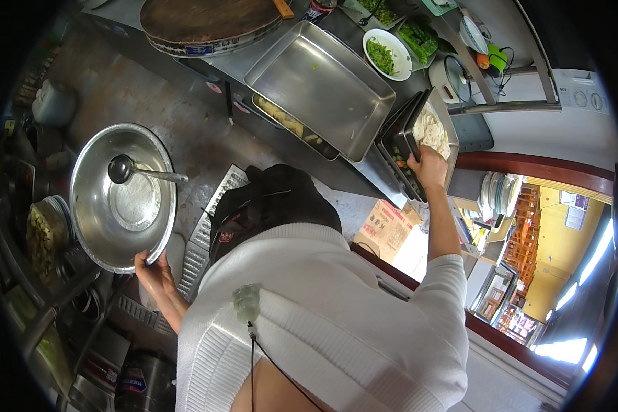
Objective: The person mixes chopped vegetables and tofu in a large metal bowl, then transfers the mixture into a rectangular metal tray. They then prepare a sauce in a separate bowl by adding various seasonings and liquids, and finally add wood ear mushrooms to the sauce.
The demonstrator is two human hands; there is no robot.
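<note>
At the left, my left hand (157, 278) grips the lower rim of a large stainless steel basin (90, 226), which is tilted, with a metal ladle (159, 175) lying inside. My right arm stretches out to the counter, where my right hand (431, 167) holds the near edge of a metal pan of pale, doughy-looking food (429, 129). Its fingers are partly hidden by the pan edge. Beside that pan are dark metal trays (391, 149), one with green and orange pieces. A shallow stainless steel tray (319, 77) with a few green scraps lies farther left on the counter.
Along the counter are a round wooden chopping board (206, 20), a white bowl of chopped greens (385, 54) and a lidded cooker (449, 80). Yellowish food shows in an open drawer or pan (280, 116) below the tray. A cardboard box (383, 229) lies by the doorway. Shelves stand at the left.
</note>
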